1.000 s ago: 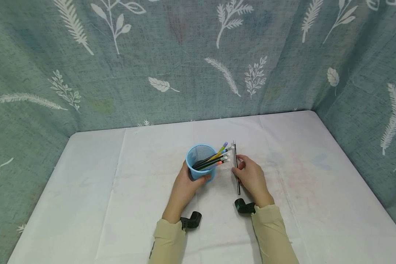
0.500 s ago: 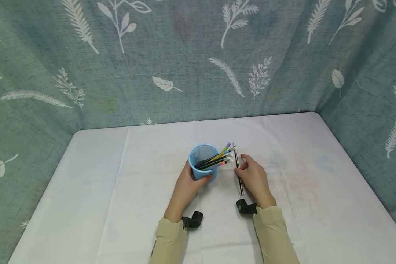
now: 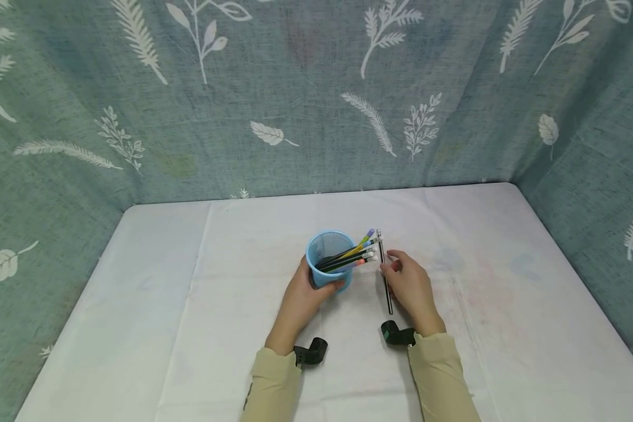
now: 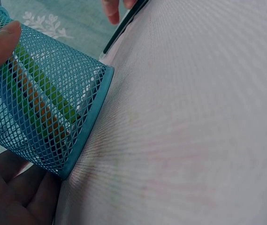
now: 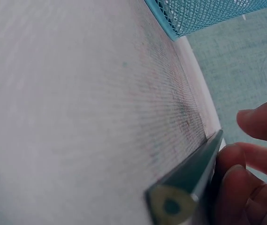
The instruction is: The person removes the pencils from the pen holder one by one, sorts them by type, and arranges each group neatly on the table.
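Note:
My left hand (image 3: 300,293) grips a light blue mesh pencil cup (image 3: 313,264) from its near left side, thumb over the front. In the left wrist view the mesh cup (image 4: 39,93) is tilted, its base rim at the tablecloth. Several pencils (image 3: 348,258) lean out of it to the right, eraser ends outward. One dark pencil (image 3: 387,293) lies on the cloth right of the cup, pointing away from me. My right hand (image 3: 411,287) is at this pencil. In the right wrist view curled fingers (image 5: 234,187) touch the pencil's side (image 5: 189,173), while the thumb stands apart from it.
A white cloth (image 3: 242,328) covers the table. Green curtains (image 3: 295,164) with white leaf prints hang along the back and both sides. A black wrist camera (image 3: 311,351) sits on my left wrist, another black camera (image 3: 397,334) on my right.
The head view has shifted slightly, so everything sits a little further right. The loose pencil's near end has swung slightly right. Both hands keep nearly the same poses.

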`<state>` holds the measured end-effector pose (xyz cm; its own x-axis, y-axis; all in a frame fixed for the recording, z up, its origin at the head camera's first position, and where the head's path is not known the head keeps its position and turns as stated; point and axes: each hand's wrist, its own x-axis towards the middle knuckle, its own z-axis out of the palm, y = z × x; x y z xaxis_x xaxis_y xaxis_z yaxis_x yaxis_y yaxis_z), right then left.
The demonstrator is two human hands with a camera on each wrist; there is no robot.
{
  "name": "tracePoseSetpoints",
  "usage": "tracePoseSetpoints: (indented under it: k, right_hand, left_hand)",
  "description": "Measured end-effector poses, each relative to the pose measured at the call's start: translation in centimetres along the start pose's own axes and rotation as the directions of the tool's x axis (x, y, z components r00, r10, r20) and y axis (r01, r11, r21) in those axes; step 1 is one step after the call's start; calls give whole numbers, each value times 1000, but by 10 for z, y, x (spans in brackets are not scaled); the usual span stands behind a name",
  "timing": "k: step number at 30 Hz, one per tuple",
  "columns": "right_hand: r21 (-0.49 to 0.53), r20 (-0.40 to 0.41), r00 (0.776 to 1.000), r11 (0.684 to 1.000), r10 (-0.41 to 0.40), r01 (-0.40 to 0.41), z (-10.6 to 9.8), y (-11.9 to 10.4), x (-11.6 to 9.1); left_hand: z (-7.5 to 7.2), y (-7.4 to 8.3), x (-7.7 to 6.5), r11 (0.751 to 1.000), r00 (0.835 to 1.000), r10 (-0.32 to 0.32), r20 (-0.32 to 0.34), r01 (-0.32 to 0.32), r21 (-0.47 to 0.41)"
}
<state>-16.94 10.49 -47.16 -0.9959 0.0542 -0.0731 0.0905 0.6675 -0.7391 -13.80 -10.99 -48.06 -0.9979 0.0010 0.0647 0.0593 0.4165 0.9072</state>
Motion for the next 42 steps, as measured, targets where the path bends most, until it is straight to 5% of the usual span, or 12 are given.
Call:
tracePoseSetpoints:
  k: [13, 21, 31, 37, 42]
  right_hand:
    - [49, -54, 999, 999, 5, -2, -2, 1, 1]
    - [85, -106, 994, 996, -14, 23, -1, 3, 1]
    - [125, -153, 986, 988, -72, 91, -5, -2, 0]
    - [177, -224, 968, 972, -112, 153, 1, 3, 5]
    - [117, -285, 944, 972, -164, 204, 20, 28, 20]
  left_hand:
    - [1, -1, 1, 999, 1000, -25, -9, 25, 31]
    - [1, -2, 0, 998, 999, 16, 28, -14, -54]
    - [2, 2, 1, 999, 1000, -26, -11, 26, 20]
    - [1, 3, 2, 1000, 1000, -9, 8, 9, -4]
    - [1, 1, 1, 1000, 1000, -16, 7, 16, -11]
